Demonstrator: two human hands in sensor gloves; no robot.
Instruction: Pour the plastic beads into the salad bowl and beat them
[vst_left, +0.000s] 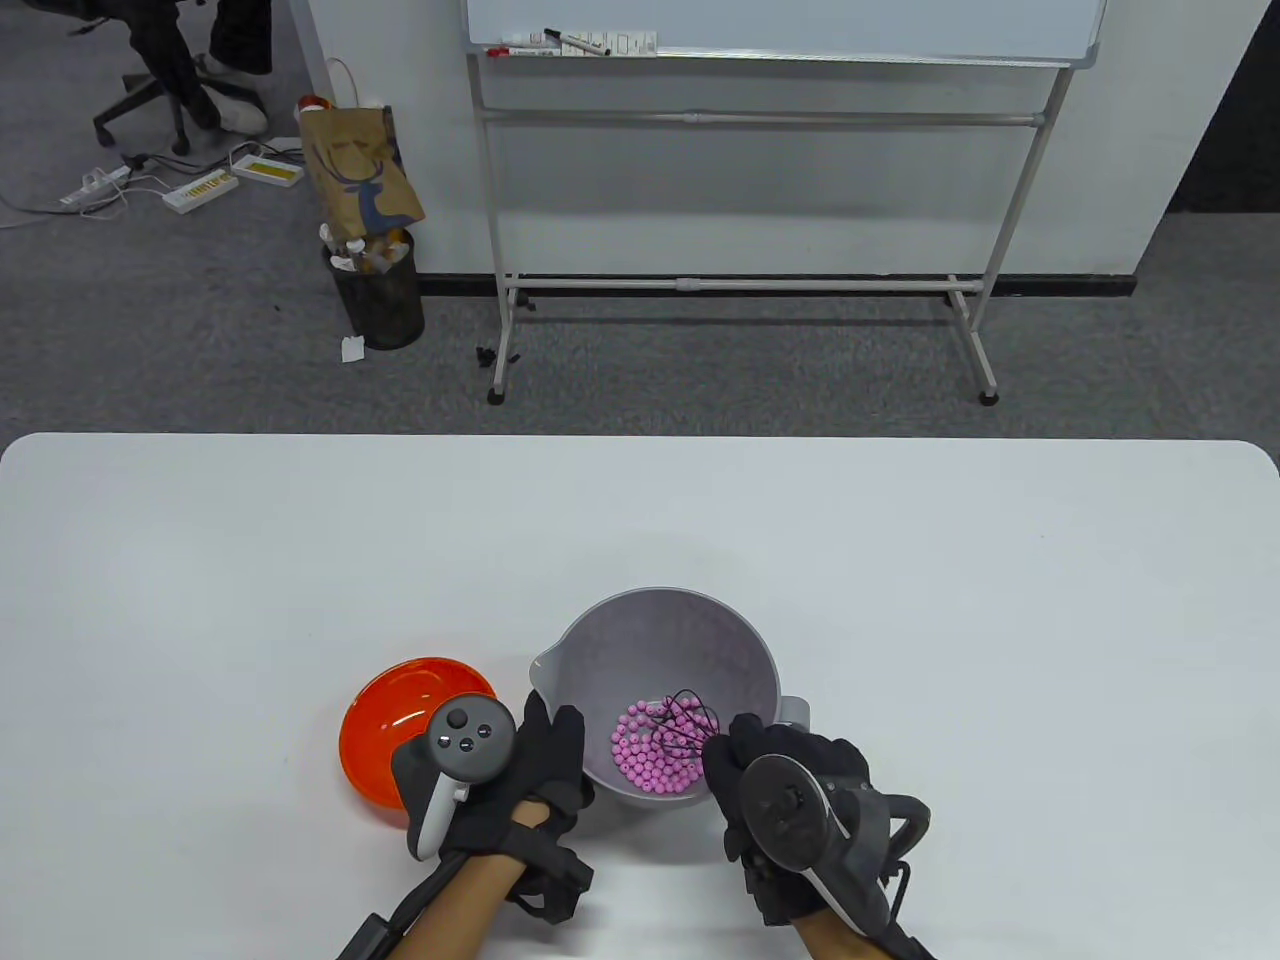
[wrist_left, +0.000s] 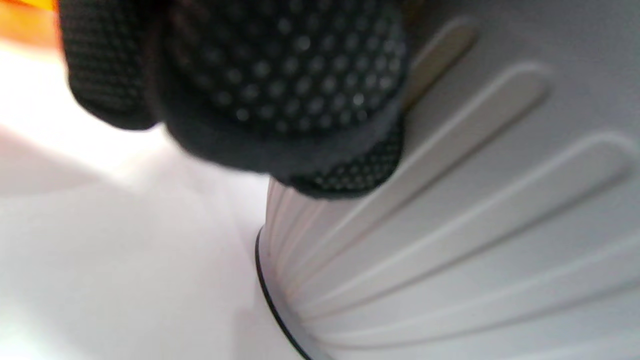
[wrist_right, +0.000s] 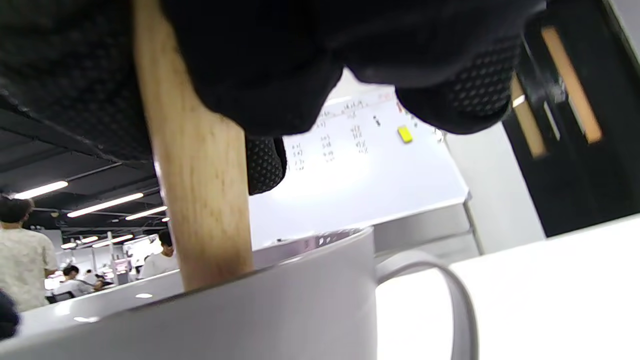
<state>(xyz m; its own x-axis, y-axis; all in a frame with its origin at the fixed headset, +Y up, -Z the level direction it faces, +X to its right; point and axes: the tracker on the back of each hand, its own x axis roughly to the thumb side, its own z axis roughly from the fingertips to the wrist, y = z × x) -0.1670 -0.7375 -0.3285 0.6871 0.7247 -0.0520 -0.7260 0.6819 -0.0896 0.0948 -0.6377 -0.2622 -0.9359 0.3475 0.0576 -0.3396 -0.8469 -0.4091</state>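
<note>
The grey salad bowl (vst_left: 700, 625) stands near the table's front edge, spout to the left and handle (vst_left: 793, 712) to the right. Pink plastic beads (vst_left: 650, 760) lie in a heap on its bottom. The black wire head of a whisk (vst_left: 688, 722) rests among them. My right hand (vst_left: 765, 785) grips the whisk's wooden handle (wrist_right: 200, 190) just above the bowl's rim (wrist_right: 280, 265). My left hand (vst_left: 548, 760) holds the bowl's left outer wall, its fingertips (wrist_left: 280, 90) against the ribbed side (wrist_left: 475, 225).
An empty orange bowl (vst_left: 385, 725) sits just left of my left hand, partly under its tracker. Beyond the table's far edge are a whiteboard stand (vst_left: 740, 285) and a waste bin (vst_left: 378, 290) on the carpet.
</note>
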